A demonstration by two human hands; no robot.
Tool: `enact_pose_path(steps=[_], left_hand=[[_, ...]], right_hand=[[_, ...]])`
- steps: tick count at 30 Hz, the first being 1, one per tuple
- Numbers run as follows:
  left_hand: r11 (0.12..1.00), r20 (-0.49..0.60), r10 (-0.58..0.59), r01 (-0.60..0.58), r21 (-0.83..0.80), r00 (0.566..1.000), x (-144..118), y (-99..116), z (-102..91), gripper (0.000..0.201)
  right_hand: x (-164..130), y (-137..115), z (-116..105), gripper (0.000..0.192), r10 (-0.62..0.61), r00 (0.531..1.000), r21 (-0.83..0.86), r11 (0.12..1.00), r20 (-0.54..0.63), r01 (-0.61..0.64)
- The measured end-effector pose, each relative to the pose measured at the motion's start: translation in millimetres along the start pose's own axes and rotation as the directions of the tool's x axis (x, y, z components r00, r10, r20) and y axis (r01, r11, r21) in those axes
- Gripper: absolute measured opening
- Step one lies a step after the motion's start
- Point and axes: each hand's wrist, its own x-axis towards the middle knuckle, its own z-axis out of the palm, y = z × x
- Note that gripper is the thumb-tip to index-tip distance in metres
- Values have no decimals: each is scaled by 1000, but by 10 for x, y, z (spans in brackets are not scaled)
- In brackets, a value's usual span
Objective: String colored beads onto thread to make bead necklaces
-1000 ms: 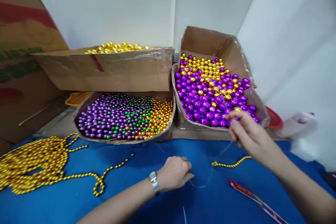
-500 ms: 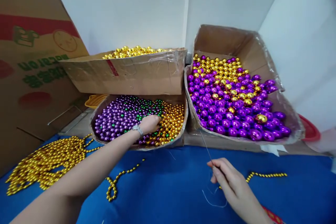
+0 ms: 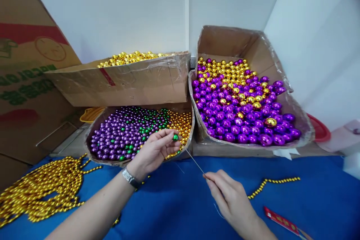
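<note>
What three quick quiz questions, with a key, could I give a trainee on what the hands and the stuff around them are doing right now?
1. Multiple choice: what colour is the bead in the left hand? a) gold b) green c) purple
2. True or false: the right hand holds a needle whose tip is apart from that bead.
3. Fill in: the gold strands lie on a ____ cloth.

Key: 1. b; 2. true; 3. blue.
</note>
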Motion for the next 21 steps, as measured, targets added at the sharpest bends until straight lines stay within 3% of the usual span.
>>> enact_pose_path(steps=[2,4,14,21], left_hand=[[970,-6,-75,71,-233,997,-79,-17,127,17],[951,-9,-98,91,-295,995,-108,-38,205,17],[896,-47,-102,71,-438,994,-110,-108,381,8],[899,-110,-141,80,-430,984,-123,-110,446,12]], right_hand=[[5,-4,-5,24,-8,1000,-33,999,-6,8],[-8,-1,-26,23,-6,1000,-54,999,-1,6],[-121,19,-104,24,-20,999,-122,992,-26,16],[-157,55,-112,25,-16,1000,-158,987,-5,15]])
